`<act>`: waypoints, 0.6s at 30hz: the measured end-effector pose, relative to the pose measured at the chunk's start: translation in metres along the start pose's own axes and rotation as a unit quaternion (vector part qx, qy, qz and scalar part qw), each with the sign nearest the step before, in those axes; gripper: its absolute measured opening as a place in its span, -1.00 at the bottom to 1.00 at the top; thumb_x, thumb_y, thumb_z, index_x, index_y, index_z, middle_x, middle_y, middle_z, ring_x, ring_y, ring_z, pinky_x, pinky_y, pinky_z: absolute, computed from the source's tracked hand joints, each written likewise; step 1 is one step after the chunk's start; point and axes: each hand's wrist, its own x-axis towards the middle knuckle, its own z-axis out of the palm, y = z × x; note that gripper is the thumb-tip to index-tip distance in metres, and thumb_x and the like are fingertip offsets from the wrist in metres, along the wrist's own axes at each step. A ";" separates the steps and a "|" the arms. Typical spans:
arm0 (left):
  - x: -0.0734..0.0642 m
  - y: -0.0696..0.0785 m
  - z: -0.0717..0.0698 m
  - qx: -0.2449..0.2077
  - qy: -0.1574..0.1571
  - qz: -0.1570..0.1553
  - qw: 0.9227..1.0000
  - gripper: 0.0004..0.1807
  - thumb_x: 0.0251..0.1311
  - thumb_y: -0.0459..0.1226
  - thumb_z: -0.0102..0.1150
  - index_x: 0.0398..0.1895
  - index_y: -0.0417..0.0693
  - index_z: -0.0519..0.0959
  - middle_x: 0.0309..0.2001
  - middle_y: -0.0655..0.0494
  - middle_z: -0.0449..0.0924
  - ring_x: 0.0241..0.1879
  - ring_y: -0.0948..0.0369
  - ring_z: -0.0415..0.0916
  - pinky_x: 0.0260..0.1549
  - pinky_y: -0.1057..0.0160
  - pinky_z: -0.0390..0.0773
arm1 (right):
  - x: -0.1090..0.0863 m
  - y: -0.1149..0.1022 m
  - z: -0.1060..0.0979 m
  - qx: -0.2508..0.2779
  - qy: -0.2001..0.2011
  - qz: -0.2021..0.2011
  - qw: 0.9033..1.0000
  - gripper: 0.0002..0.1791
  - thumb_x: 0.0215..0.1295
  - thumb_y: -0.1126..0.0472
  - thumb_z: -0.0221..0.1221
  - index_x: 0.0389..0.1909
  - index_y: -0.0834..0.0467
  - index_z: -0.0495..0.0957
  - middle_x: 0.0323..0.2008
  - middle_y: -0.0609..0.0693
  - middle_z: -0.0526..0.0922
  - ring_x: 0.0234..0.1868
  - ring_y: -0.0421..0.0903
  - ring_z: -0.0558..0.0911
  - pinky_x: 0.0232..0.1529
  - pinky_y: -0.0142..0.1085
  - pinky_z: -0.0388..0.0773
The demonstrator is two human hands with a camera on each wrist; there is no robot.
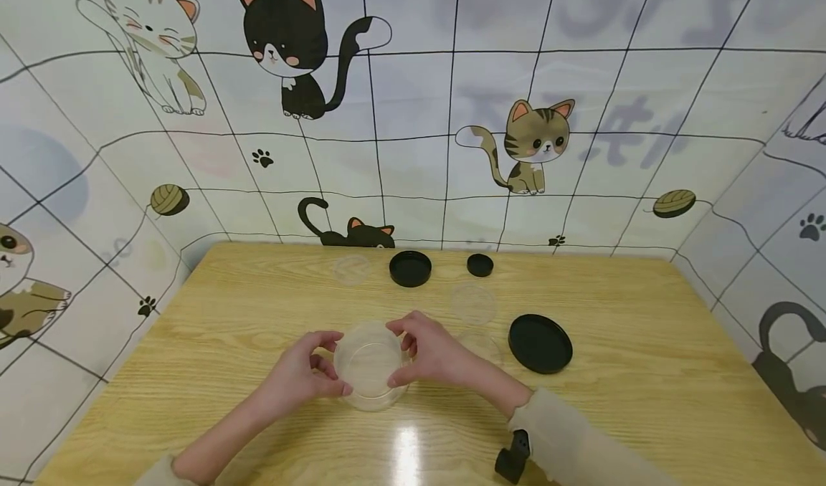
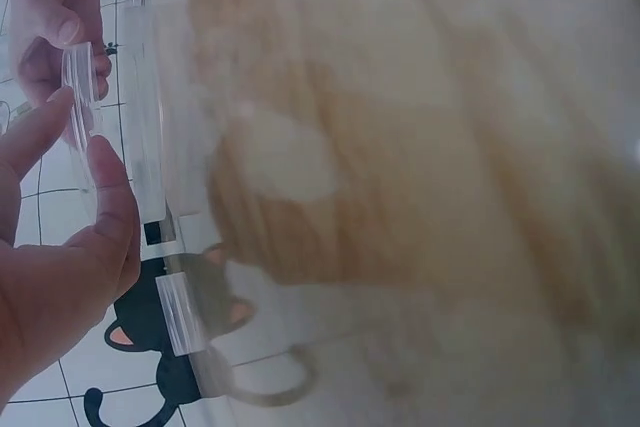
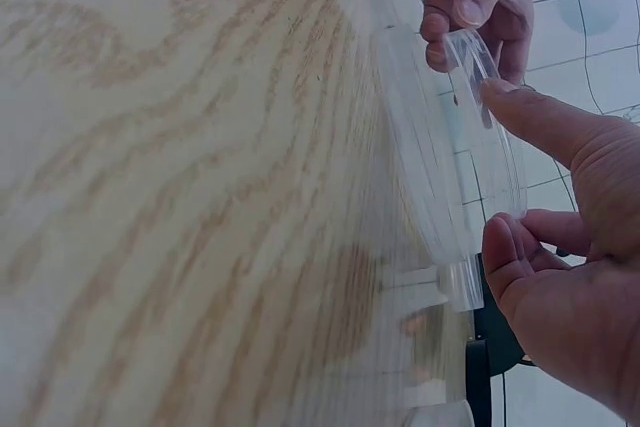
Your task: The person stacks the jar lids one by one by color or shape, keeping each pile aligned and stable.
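Between both hands is a shallow clear round plastic dish (image 1: 369, 357), held by its rim above the wooden table. My left hand (image 1: 308, 368) pinches its left side with thumb and fingers. On the opposite side my right hand (image 1: 431, 350) grips the rim the same way. Seen edge-on in the right wrist view, the held dish (image 3: 492, 137) is thin and tilted. A second, wider clear dish (image 3: 420, 147) stands on the table just below it. In the left wrist view the held dish (image 2: 82, 87) shows between the fingertips of both hands.
A large black round dish (image 1: 540, 343) lies right of my right hand. Toward the back are a medium black dish (image 1: 410, 268), a small black one (image 1: 480, 264) and clear round pieces (image 1: 352, 269). Another clear disc (image 1: 473, 304) lies beyond my right wrist. A patterned cloth wall (image 1: 413, 163) borders the table.
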 end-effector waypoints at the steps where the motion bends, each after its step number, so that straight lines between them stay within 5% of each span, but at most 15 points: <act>1: 0.000 -0.001 0.000 0.000 -0.002 -0.003 1.000 -0.08 -0.11 -0.42 0.64 0.37 -0.36 0.36 0.11 -0.19 0.35 -0.24 0.07 0.54 -0.37 0.27 0.63 | 0.000 0.000 0.001 0.000 -0.001 0.000 1.000 -0.13 -0.04 0.20 0.62 0.33 0.31 0.49 -0.03 0.03 0.50 -0.20 -0.07 0.52 -0.18 -0.33 0.51; 18: 0.001 -0.007 0.000 0.048 -0.002 0.007 0.999 -0.08 -0.15 -0.39 0.67 0.33 -0.37 0.39 0.07 -0.17 0.39 -0.30 0.11 0.51 -0.45 0.28 0.61 | 0.000 0.007 0.006 -0.013 -0.009 -0.006 1.000 -0.17 -0.02 0.20 0.61 0.28 0.37 0.50 -0.08 0.07 0.54 -0.21 -0.10 0.53 -0.16 -0.35 0.53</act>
